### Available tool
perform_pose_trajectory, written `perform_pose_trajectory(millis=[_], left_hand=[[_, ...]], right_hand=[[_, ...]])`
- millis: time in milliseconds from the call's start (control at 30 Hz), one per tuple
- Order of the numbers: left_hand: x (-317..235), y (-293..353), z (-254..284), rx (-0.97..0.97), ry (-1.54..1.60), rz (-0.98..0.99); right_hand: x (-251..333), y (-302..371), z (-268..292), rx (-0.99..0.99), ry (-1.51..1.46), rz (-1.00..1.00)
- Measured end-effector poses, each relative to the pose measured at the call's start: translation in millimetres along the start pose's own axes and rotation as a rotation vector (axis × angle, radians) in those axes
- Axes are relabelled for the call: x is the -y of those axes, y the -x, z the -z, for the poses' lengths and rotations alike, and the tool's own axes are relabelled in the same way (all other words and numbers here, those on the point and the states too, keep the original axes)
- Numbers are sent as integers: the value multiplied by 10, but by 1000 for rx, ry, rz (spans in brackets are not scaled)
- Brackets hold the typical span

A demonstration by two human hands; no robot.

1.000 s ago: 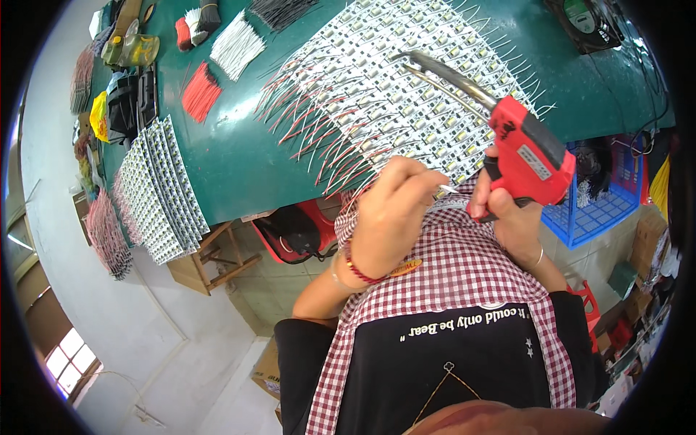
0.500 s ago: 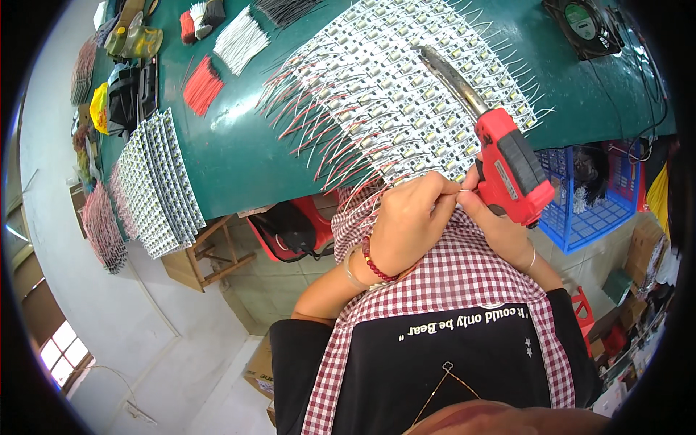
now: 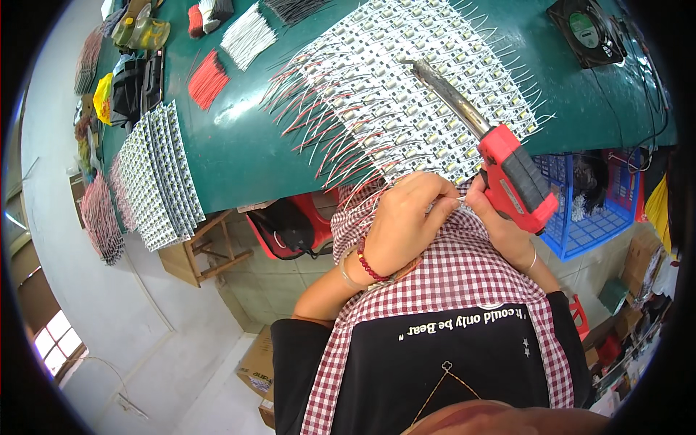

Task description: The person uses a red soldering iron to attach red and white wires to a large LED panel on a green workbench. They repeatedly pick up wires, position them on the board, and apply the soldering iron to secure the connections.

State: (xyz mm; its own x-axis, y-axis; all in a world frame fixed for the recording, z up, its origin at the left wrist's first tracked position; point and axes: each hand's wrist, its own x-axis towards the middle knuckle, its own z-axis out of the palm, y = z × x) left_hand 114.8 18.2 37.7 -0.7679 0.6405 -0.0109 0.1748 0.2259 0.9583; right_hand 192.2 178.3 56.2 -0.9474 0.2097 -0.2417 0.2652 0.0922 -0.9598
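My left hand is closed in a pinch on a thin white wire at the near edge of the LED boards. Close beside it, my right hand is wrapped round a red and black soldering gun; its thumb and fingertip meet the same wire. The gun's long metal barrel points away to the left over a wide sheet of white LED boards. Rows of red and white wires fringe the sheet's left side. The right hand's lower fingers are partly hidden behind the gun.
Bundles of red wires and white wires lie on the green table. More LED boards hang over its left edge. A black fan sits at the far right. Below it stands a blue crate.
The soldering gun and my right hand have shifted slightly down and to the right. My fingertips are a little further apart, with the wire still between them. The whole view has tilted slightly.
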Motion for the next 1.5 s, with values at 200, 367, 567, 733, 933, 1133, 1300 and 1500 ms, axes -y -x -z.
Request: perform_pose_trajectory(millis=[200,367,567,733,933,1133,1300,1500], left_hand=[[8,-4,116,-1,-185,-109],[-103,-25,209,27,-307,-162],[-80,-23,23,-52,-204,-184],[169,-55,125,-232,-499,-289],[413,-109,231,-135,-651,-422],[487,-112,167,-165,-581,-402],[457,-207,245,-216,-595,-399],[475,-260,258,-204,-618,-381]], right_hand=[[-48,15,15,24,-13,-45],[-94,23,42,64,50,2],[-148,57,75,80,11,56],[-255,161,173,-16,-160,-18],[-604,433,466,-2,-173,37],[-674,750,561,-35,-252,-119],[-752,782,538,-32,-240,-128],[-752,730,451,-33,-192,-166]])
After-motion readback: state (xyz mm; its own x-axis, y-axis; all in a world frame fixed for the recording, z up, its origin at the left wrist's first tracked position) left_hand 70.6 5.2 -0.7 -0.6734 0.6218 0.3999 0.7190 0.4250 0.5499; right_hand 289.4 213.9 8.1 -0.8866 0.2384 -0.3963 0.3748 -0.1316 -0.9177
